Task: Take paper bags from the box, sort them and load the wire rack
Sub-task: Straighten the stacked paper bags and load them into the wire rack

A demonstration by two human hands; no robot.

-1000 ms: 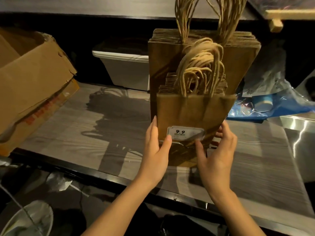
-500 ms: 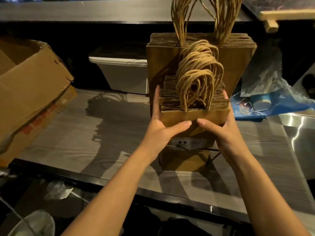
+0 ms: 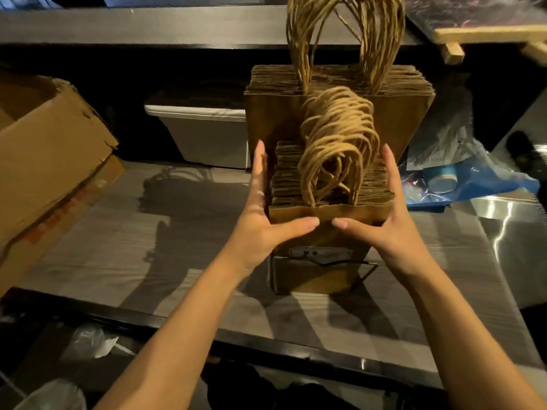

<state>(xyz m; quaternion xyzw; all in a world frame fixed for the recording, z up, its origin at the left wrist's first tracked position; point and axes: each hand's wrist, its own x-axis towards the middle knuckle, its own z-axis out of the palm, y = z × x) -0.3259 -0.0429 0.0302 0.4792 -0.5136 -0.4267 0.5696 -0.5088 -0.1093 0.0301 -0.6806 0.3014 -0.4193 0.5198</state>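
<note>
The worktop (image 3: 148,247) has a broad bare stretch between the cardboard box (image 3: 44,161), which overhangs its left edge, and the wire rack (image 3: 367,270) standing near the middle of the front edge. To the right of the rack a narrower bare strip runs to a shiny metal surface (image 3: 503,220). Along the back edge sit a white tub (image 3: 207,134) and, toward the right, a blue plastic bag (image 3: 488,184). A shelf (image 3: 148,25) hangs low over the back.

The small paper bags (image 3: 296,210) stand upright in the rack as one packed stack, their twisted handles (image 3: 337,143) bunched on top. A stack of larger bags (image 3: 272,119) stands just behind, touching them.

The left hand (image 3: 260,220) lies flat against the left side of the small stack, fingers straight and pointing away from the person, thumb laid across the front face. The right hand (image 3: 384,223) mirrors it on the right side. The thumb tips almost meet at the centre. Neither hand curls round anything; both press the stack between them.

Both forearms reach in over the front edge and converge on the rack.
</note>
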